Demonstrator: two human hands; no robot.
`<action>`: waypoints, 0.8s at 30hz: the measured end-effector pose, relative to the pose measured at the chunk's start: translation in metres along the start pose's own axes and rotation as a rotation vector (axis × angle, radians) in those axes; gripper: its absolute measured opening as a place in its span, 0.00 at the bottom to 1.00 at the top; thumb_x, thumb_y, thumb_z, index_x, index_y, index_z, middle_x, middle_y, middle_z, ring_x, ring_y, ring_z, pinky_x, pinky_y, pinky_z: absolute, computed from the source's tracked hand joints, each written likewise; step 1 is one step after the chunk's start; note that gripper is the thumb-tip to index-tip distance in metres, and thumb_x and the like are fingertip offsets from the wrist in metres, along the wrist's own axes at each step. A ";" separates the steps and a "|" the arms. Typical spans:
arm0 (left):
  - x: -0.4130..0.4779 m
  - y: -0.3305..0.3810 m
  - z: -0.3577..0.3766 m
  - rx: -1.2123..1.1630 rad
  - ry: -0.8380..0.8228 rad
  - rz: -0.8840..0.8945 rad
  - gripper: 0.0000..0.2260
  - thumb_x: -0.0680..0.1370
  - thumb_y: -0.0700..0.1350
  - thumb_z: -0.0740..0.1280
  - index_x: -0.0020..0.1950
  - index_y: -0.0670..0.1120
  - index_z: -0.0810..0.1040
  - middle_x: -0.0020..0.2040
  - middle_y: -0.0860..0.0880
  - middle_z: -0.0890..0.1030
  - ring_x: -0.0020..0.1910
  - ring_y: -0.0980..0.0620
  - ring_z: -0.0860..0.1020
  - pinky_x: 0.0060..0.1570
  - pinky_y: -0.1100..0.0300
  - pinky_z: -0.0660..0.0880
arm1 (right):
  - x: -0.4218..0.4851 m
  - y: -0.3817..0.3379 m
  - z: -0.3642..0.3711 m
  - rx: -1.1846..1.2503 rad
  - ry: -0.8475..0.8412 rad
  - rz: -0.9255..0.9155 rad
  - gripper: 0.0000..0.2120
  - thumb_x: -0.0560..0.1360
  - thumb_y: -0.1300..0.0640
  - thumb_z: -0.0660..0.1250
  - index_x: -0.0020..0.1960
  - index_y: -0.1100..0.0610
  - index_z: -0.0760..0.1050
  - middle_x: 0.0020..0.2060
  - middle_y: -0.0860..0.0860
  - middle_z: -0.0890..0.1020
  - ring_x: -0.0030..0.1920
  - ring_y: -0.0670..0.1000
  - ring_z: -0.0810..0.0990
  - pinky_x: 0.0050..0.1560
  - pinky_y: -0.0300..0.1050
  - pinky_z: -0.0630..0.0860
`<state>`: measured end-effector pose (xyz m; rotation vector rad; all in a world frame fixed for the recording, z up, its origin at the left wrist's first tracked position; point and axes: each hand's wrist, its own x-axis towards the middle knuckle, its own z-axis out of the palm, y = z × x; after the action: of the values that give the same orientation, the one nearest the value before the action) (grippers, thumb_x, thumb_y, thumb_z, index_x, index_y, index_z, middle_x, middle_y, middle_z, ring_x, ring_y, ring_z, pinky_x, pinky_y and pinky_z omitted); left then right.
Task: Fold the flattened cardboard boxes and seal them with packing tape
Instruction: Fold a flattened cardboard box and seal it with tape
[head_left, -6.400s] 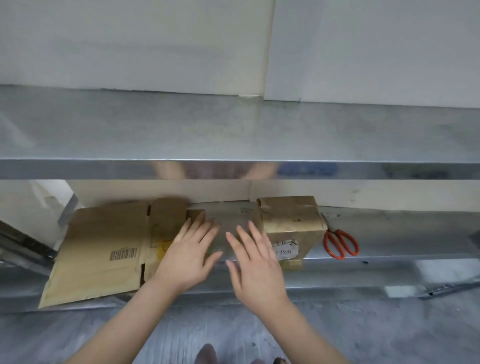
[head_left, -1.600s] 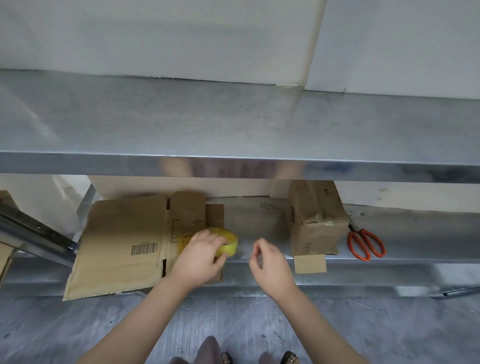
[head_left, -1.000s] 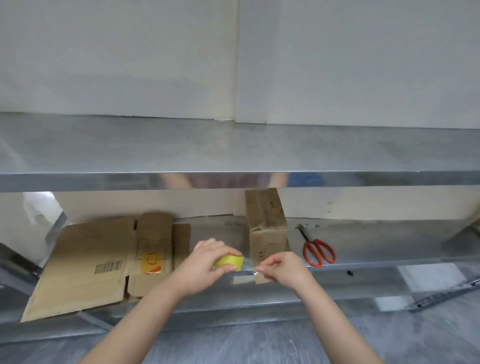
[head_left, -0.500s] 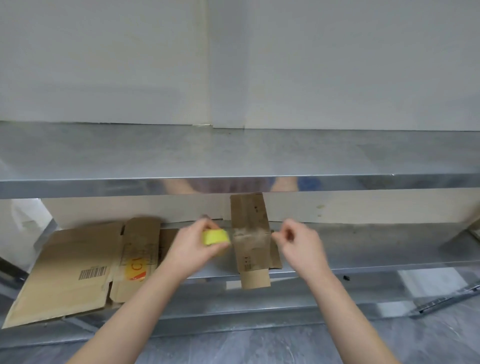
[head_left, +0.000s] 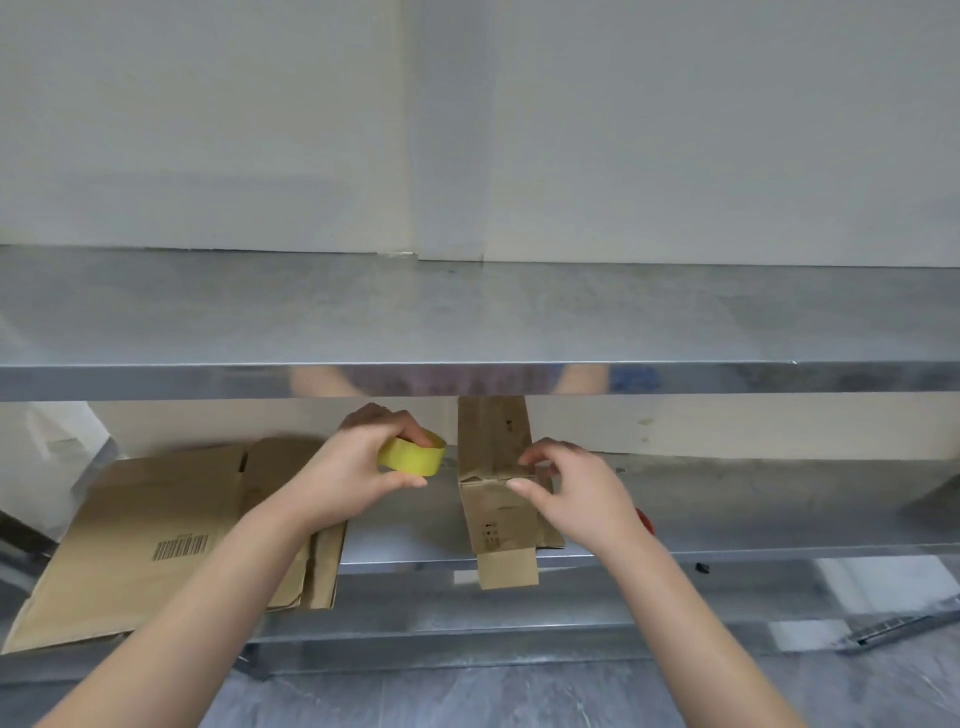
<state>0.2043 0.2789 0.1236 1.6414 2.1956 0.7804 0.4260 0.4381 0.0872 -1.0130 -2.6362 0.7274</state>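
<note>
One box (head_left: 493, 436): upright on the shelf (head_left: 753, 509), flap overhanging the front.
Left grip (head_left: 358, 473): curled round yellow tape roll (head_left: 410, 457), left of box.
Right grip (head_left: 582, 499): thumb and forefinger pinching box's folded edge.

Two bare hands, a left hand (head_left: 358, 478) and a right hand (head_left: 576, 499), share the frame with one yellow roll of packing tape (head_left: 410, 457) and one folded brown cardboard box (head_left: 493, 447). Two steel shelves, an upper shelf (head_left: 467, 312) and a lower shelf (head_left: 779, 509), hold at least two overlapped flattened brown cardboard boxes (head_left: 145, 540) at eight o'clock.
</note>
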 end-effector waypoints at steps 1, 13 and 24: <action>0.001 0.000 0.001 -0.010 -0.007 0.006 0.15 0.70 0.51 0.76 0.51 0.58 0.74 0.49 0.61 0.74 0.51 0.66 0.71 0.48 0.69 0.68 | 0.001 -0.004 0.004 0.003 -0.003 -0.025 0.17 0.74 0.37 0.66 0.59 0.43 0.74 0.57 0.42 0.79 0.57 0.46 0.76 0.54 0.44 0.75; -0.016 -0.015 0.020 -0.384 -0.018 -0.040 0.19 0.68 0.42 0.77 0.48 0.59 0.72 0.47 0.60 0.75 0.48 0.57 0.73 0.50 0.63 0.70 | 0.014 -0.027 0.034 0.002 0.002 -0.119 0.27 0.74 0.39 0.66 0.71 0.44 0.68 0.65 0.48 0.76 0.67 0.53 0.69 0.65 0.49 0.69; -0.020 -0.012 0.017 -0.607 -0.092 -0.005 0.17 0.67 0.43 0.76 0.46 0.56 0.72 0.45 0.56 0.73 0.46 0.56 0.70 0.50 0.55 0.69 | 0.024 -0.033 0.025 0.133 -0.059 -0.182 0.23 0.75 0.50 0.71 0.68 0.49 0.73 0.64 0.48 0.78 0.66 0.50 0.71 0.60 0.38 0.65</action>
<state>0.2099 0.2613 0.1012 1.3261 1.6639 1.1942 0.3803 0.4240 0.0836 -0.7164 -2.6441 0.8873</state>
